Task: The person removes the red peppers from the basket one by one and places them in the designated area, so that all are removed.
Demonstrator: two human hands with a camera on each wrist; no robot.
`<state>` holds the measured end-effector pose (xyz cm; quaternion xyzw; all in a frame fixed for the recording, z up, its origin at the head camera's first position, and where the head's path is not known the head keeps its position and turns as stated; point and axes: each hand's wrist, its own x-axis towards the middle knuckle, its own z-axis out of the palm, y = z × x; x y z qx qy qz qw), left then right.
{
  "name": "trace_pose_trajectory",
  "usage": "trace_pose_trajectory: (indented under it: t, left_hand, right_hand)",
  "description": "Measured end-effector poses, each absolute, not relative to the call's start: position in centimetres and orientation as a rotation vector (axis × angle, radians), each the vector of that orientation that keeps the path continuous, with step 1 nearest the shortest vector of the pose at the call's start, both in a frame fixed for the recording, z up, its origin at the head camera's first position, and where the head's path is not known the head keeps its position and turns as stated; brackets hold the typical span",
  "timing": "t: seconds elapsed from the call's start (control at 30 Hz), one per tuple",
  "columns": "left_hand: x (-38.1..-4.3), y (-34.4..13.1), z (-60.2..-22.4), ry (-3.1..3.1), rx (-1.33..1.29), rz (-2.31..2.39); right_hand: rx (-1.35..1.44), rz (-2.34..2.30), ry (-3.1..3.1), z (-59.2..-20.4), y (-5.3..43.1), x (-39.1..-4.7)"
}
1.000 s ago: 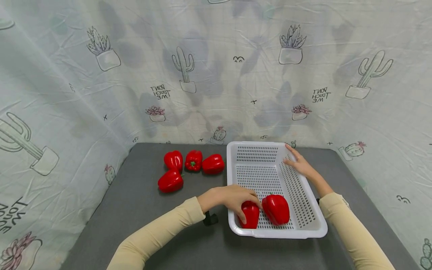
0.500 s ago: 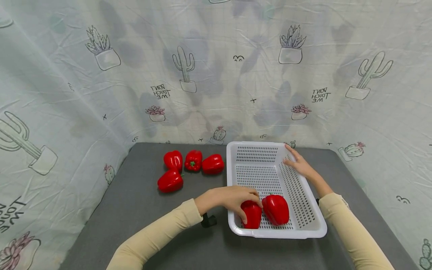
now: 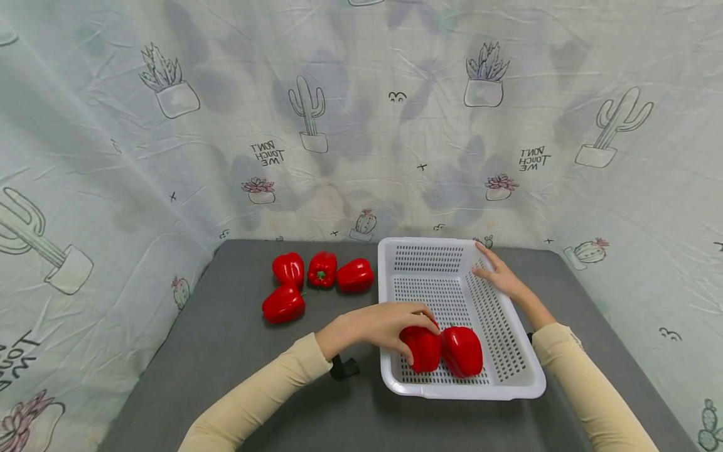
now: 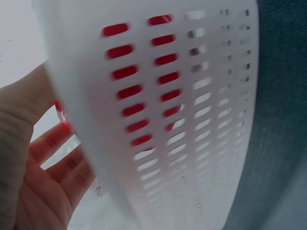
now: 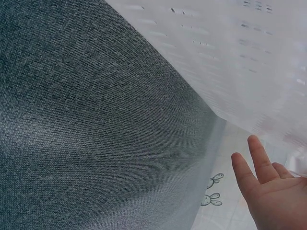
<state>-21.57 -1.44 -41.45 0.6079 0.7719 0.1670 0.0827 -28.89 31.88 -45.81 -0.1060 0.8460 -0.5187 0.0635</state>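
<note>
My left hand (image 3: 390, 323) reaches over the left rim of a white perforated basket (image 3: 464, 397) and holds a red bell pepper (image 3: 425, 353), thumb on the near side and fingers over the top. Right beside it in the basket lies another red bell pepper (image 3: 463, 353). Through the slots of the basket wall (image 4: 163, 115), red shows in the left wrist view. My right hand (image 3: 503, 276) rests on the far right rim, its thumb inside the basket. The right wrist view shows straight, spread fingers (image 5: 261, 160) outside the wall.
Several more red bell peppers (image 3: 284, 304) lie on the grey table (image 3: 226, 351), left of the basket. A pale curtain (image 3: 361, 125) printed with cactuses hangs behind the table and along both sides.
My left hand has shifted the held pepper away from the basket's near rim and a little to the right, against the other pepper. The right hand stays at the rim.
</note>
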Motion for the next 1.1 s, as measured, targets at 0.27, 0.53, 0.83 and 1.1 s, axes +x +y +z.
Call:
trace_pose_trajectory:
  t: [0.27, 0.53, 0.83, 1.1]
  left_hand:
    - [-22.0, -3.2, -39.6, 2.316, 1.765, 0.700]
    - [-22.4, -5.4, -38.6, 2.418, 1.695, 0.839]
    - [-22.4, -8.6, -38.3, 2.522, 1.519, 1.019]
    - [-22.6, -11.5, -39.0, 2.615, 1.351, 1.052]
  right_hand:
    - [-0.309, -1.601, 2.517, -44.2, 31.0, -27.9]
    - [-0.298, -1.577, 2.536, -45.3, 31.8, -28.4]
    - [-0.284, -1.556, 2.568, -45.8, 31.9, -28.6]
    - [-0.289, -1.572, 2.556, -45.7, 32.0, -28.6]
